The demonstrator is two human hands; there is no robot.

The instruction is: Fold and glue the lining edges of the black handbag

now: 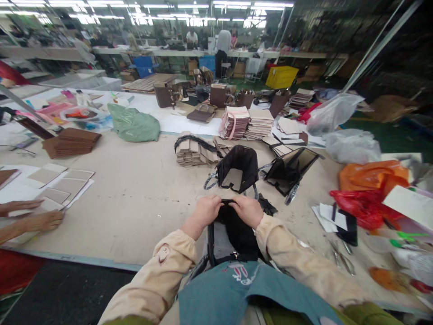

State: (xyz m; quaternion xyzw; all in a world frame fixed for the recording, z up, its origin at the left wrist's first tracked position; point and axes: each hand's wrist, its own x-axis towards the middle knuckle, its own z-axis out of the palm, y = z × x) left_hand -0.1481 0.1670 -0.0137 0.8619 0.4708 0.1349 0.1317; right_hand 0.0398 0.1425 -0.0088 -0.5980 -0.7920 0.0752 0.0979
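A black handbag (241, 232) stands open at the table's near edge, close against my apron. On the left part of its far rim, my left hand (209, 210) grips with the fingers curled over the edge. My right hand (247, 211) pinches the same rim a little to the right, thumb near the left one. Just beyond my hands sits another open black bag (237, 169) with a pale panel inside. To its right a third black bag (289, 169) lies tilted, its handle wrapped in clear plastic.
Stacked beige pieces (194, 151) lie behind the bags, with bundled brown panels (237, 122) farther back. At left are a co-worker's hands (40, 221) on flat panels and a green plastic bag (133, 123). Scissors (343, 259) and a red plastic bag (360, 210) lie right.
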